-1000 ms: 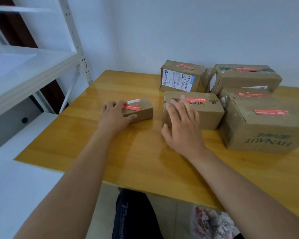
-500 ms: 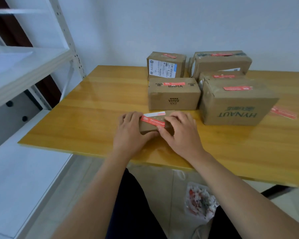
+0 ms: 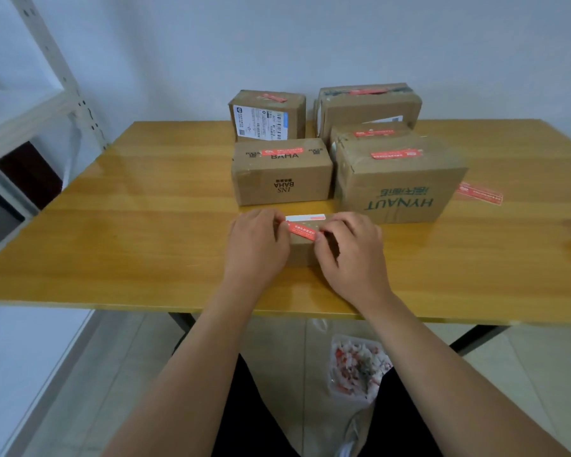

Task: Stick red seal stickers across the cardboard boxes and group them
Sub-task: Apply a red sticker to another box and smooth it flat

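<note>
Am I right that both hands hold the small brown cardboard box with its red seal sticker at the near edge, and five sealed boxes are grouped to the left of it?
Not quite. In the head view the left hand and right hand do hold the small brown cardboard box with its red seal sticker, but the five sealed boxes are grouped behind it, toward the wall, not to its left.

Soft, even daylight fills the room, rather dim and bluish on the wall. The desk point(image 3: 145, 206) shows a pale sheen at its left. Shadows are faint. The shelf frame point(image 3: 51, 61) bows at the edge; corners look soft.
</note>
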